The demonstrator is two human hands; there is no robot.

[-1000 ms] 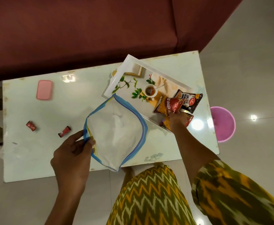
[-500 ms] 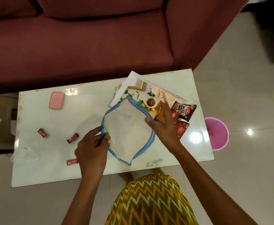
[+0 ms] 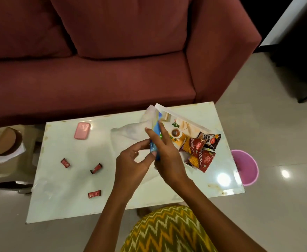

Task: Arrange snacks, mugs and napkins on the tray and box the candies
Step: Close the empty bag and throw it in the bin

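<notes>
From my feed, both hands meet just right of the frame's centre over the bench (image 3: 67, 179), holding the white, blue-edged napkin (image 3: 131, 131) up in front of the tray (image 3: 185, 122). The left hand (image 3: 131, 160) has its fingers (image 3: 141, 144) curled and pinching the blue edge, and the right hand (image 3: 167, 157) clamps that same edge between nearly straight fingers. Three snack packets (image 3: 194, 147) lie overlapping on the tray's right end, three red candies (image 3: 96, 168) sit scattered at lower left, and the pink box (image 3: 82, 130) lies closed well apart from them at upper left.
</notes>
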